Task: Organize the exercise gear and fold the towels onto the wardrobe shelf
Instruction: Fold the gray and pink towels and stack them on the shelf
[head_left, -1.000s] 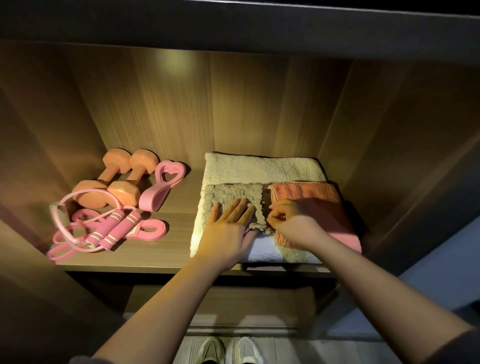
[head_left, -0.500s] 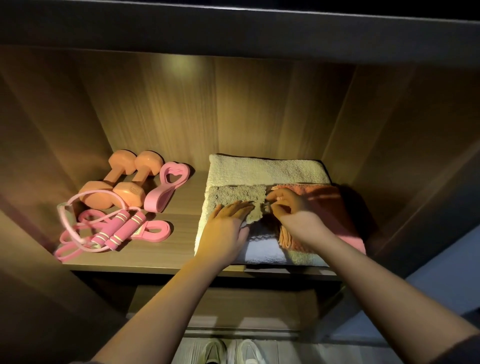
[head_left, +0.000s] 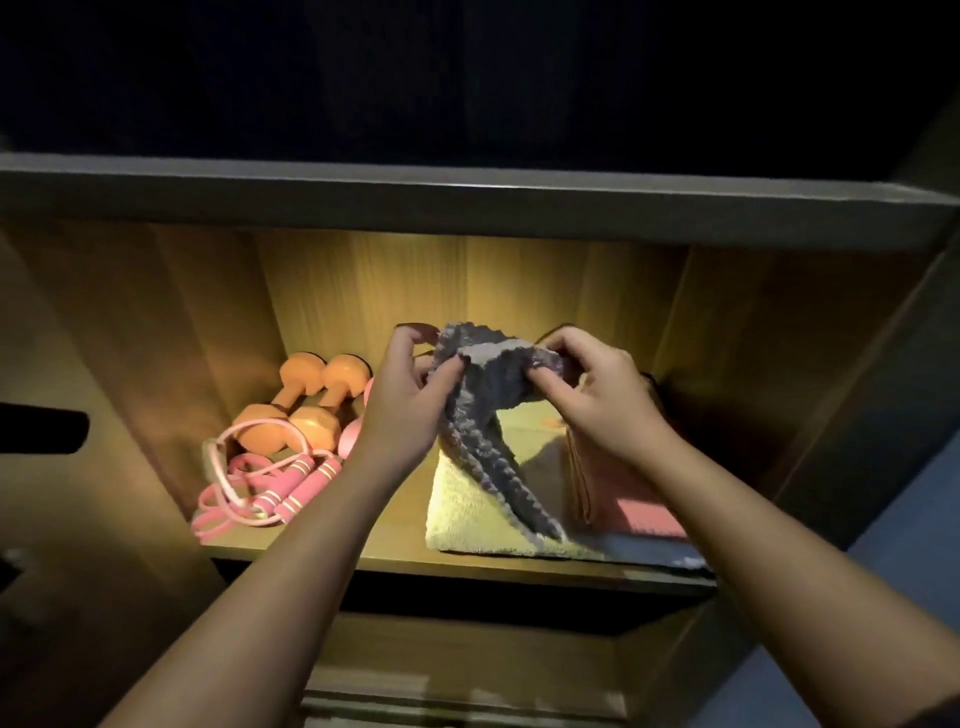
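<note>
A small grey fluffy towel (head_left: 485, 415) hangs lifted above the wardrobe shelf (head_left: 384, 540). My left hand (head_left: 410, 400) pinches its left top corner and my right hand (head_left: 597, 389) pinches its right top corner; the lower end droops onto the cream folded towel (head_left: 462, 514). A pink folded towel (head_left: 634, 499) lies to the right on that stack. Two orange dumbbells (head_left: 301, 400), a pink skipping rope (head_left: 270, 488) and a pink resistance band (head_left: 223, 514) lie at the shelf's left.
A dark shelf board (head_left: 467, 202) spans overhead, with wooden side walls left and right of the compartment. Partly hidden behind my left hand is a pink heart-shaped grip (head_left: 353, 436). A lower compartment opens below the shelf edge.
Both hands have picked the grey towel up off the stack and raised it. The camera has drawn back and tilted up, showing the board above.
</note>
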